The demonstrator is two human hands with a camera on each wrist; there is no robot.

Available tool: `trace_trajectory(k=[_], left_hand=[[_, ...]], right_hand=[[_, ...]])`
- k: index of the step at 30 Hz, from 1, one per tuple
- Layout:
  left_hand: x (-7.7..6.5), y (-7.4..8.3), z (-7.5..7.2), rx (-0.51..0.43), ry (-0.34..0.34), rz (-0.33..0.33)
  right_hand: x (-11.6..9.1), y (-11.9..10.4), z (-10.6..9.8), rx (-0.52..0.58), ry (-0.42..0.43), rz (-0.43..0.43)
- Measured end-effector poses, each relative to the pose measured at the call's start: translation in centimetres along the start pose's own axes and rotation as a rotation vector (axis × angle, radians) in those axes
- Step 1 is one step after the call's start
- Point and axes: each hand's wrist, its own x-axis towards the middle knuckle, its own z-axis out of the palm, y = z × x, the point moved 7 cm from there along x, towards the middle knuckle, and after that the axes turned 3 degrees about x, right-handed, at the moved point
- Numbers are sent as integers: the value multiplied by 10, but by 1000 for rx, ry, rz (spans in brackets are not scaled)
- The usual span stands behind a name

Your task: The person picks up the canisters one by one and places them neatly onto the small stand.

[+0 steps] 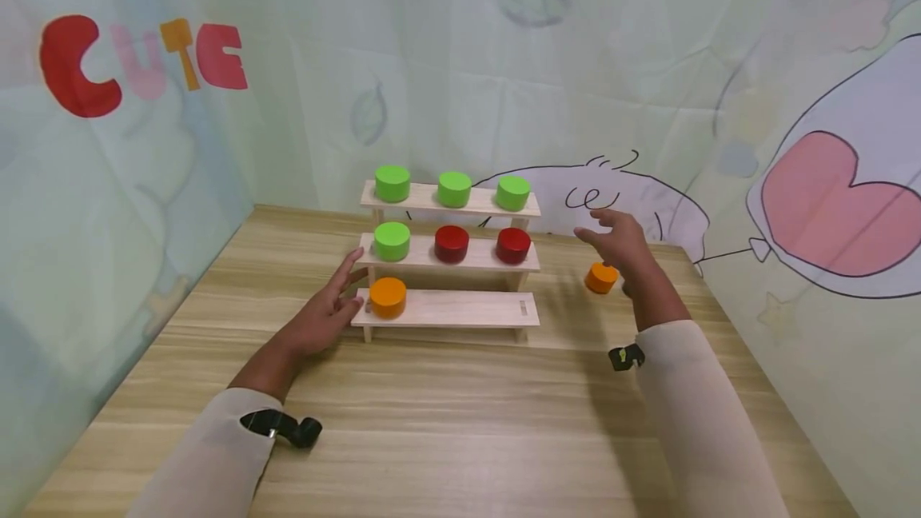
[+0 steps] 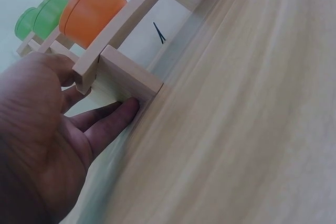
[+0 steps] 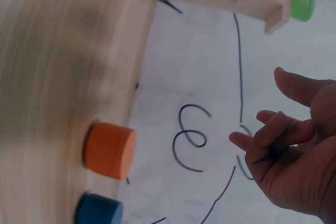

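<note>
A three-step wooden rack (image 1: 460,308) stands on the table. On its lowest step an orange disc (image 1: 388,297) sits at the left end. The middle step carries a green disc (image 1: 392,241) and two red discs (image 1: 451,244); three green discs (image 1: 454,189) line the top step. My left hand (image 1: 327,318) touches the rack's left end, its fingers beside the wooden leg (image 2: 131,72) in the left wrist view. My right hand (image 1: 620,242) is raised in the air, holding nothing, above a second orange disc (image 1: 600,278) on the table right of the rack.
Beside the loose orange disc is a blue disc (image 3: 98,209), mostly hidden by my right wrist in the head view. Printed curtains (image 1: 446,62) close off the back and sides of the wooden table (image 1: 446,422).
</note>
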Motion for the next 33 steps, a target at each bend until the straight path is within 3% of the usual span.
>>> trace_trajectory(k=[10,19,28,33], left_hand=[[0,-1,-2,-13,1,-1],[0,0,-1,-19,-3,16],[1,0,0,-14,1,-9],[0,0,1,-15,1,-11]], right_hand=[[19,39,-3,-138,-103,106],[24,67,-2,-248,-105,118],[32,87,1,-181,-96,87],[37,101,6,-93,-122,141]])
